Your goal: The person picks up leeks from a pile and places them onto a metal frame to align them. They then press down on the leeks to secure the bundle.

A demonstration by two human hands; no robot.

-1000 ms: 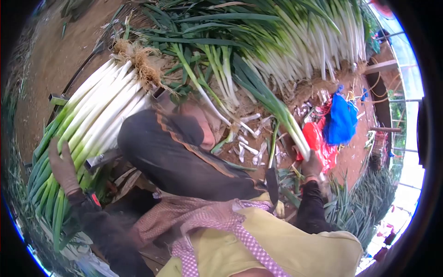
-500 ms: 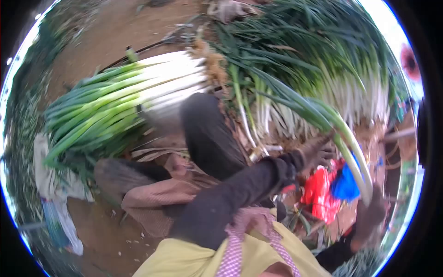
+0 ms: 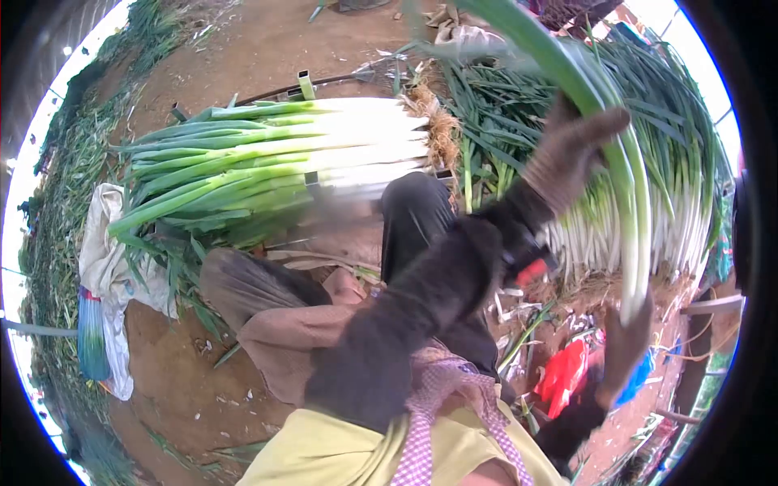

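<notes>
Two long green onions point(image 3: 629, 198) stand nearly upright on my right side, their green tops arching up and left. Around their green part, my left hand point(image 3: 571, 154) is closed, thumb across the front. Low on the white ends, my right hand point(image 3: 627, 344) grips them; the root tips are hidden there. Both hands look gloved or dirt-covered. Behind the held stalks lies a big heap of green onions point(image 3: 579, 235), white ends toward me. To my left, a neat stack of cleaned green onions point(image 3: 284, 158) lies sideways, roots pointing right.
A metal frame point(image 3: 306, 85) holds the stack, just beyond my bent knees point(image 3: 417, 206). Red plastic point(image 3: 562, 377) and blue plastic point(image 3: 634, 381) lie near my right hand. A whitish sack point(image 3: 109, 243) is at the left, beside leaf scraps point(image 3: 65, 170) on the soil.
My left hand has moved up onto the green part of the onions, which now stand more upright. My right hand stays at the white ends. The camera view has shifted.
</notes>
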